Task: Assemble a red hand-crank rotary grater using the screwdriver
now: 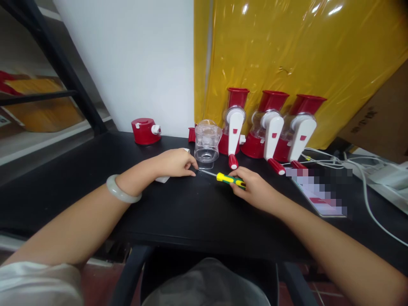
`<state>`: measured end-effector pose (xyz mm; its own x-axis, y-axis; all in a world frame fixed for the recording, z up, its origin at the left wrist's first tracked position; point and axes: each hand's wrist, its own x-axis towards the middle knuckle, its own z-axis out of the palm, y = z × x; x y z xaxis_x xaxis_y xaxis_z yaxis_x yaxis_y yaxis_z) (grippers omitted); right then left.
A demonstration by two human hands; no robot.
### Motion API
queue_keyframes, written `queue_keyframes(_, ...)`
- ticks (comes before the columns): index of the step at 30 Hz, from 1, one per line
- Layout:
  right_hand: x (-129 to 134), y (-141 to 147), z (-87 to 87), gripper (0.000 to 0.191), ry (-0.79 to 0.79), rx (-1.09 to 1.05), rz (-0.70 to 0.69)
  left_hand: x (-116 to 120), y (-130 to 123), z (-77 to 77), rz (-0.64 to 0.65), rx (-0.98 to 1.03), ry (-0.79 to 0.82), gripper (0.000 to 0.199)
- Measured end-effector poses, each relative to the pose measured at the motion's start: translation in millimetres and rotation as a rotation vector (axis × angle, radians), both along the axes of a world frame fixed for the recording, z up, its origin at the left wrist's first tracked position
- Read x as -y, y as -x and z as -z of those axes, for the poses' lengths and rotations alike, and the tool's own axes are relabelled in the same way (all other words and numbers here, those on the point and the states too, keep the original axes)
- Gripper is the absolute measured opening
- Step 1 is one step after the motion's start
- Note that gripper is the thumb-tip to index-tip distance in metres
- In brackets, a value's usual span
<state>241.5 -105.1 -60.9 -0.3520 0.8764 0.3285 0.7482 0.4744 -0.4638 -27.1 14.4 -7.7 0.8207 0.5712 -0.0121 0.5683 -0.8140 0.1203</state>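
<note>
My right hand [251, 187] is closed round the yellow and green handle of a screwdriver [225, 178], whose metal shaft points left. The shaft's tip is at the fingertips of my left hand [180, 163]. My left fingers are bent together near the tabletop; whatever they pinch is too small to make out. A white part [162, 179] lies partly hidden beneath my left hand. Just behind the tip stands a clear plastic housing [208, 142]. To the left, farther back, sits a red round base [145, 131] with a white knob.
Three red and white crank grinders [234, 127] stand at the back right of the black table [191, 216]. A phone [318, 195] lies on the right, near white cables [366, 191]. A shelf [47, 140] stands at the left. Yellow wrapping covers something behind the grinders.
</note>
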Motion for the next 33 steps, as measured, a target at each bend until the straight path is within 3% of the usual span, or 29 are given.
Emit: queue_keyframes(33,10,20,-3.5,0.022,0.07,0.114,0.138,2,-1,1.1,0.002,0.012,-0.013,0.023)
